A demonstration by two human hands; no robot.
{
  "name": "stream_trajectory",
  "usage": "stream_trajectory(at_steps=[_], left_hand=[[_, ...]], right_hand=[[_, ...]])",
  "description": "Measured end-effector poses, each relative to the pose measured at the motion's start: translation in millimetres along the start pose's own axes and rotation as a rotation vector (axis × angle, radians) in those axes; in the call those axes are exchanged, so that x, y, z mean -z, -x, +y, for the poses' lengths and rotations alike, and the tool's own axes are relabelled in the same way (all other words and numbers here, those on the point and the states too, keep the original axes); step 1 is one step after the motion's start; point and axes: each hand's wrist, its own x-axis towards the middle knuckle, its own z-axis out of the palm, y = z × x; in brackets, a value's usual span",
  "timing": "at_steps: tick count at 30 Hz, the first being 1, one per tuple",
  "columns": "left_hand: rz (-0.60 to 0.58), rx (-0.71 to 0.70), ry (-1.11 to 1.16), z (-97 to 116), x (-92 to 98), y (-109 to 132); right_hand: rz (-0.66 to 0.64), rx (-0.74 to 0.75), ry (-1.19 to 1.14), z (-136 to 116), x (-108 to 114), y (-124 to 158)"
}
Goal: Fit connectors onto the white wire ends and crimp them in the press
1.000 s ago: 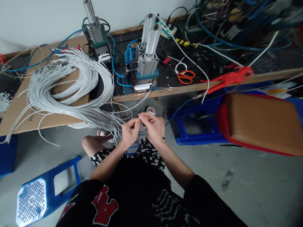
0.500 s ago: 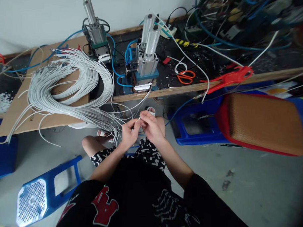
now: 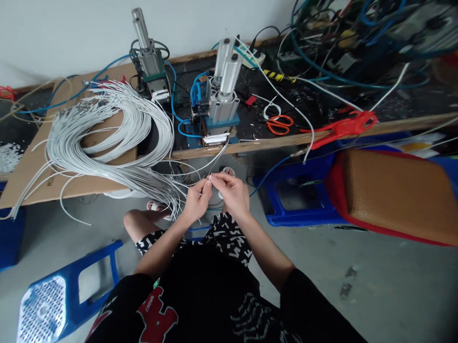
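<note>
My left hand (image 3: 198, 200) and my right hand (image 3: 233, 192) meet above my lap, fingertips pinched together. Between them is the end of a thin white cable (image 3: 211, 176), mostly covered by the fingers. Left of my hands, a large coiled bundle of white cables (image 3: 74, 143) lies on the bench, its loose ends hanging over the edge near my left hand. In front of my hands stands a pneumatic press (image 3: 222, 109) with knurled metal cylinders and a white strip at its base.
A second press (image 3: 149, 63) stands behind the bundle, on the bench by cardboard (image 3: 25, 184). Orange-handled scissors (image 3: 279, 124) and a red air gun (image 3: 347, 126) lie to the right. A brown-cushioned seat (image 3: 401, 192) is at right, a blue stool (image 3: 74, 291) at lower left.
My fingertips have drawn closer together around the cable end, and the right fingers have curled in more. The view has shifted slightly, so the bench sits a little lower.
</note>
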Motion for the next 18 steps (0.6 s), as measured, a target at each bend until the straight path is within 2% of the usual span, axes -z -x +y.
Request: stream_trajectory(at_steps=[4, 7, 12, 15, 18], left_hand=[[-0.11, 0.018, -0.086, -4, 5.5, -8], [-0.191, 0.06, -0.126, -12, 7.4, -21], [-0.176, 0.047, -0.002, -18, 1.6, -55], [-0.151, 0.031, 0.047, -13, -3.9, -71], [-0.119, 0.04, 0.072, -10, -10.0, -79]], right_hand=[[0.014, -0.051, -0.083, 0, 1, -20], [0.057, -0.035, -0.113, 5, -2, -42], [0.113, 0.111, 0.042, 19, -3, -67], [0.124, 0.202, 0.189, 39, 16, -69], [0.202, 0.23, 0.486, 68, 52, -63]])
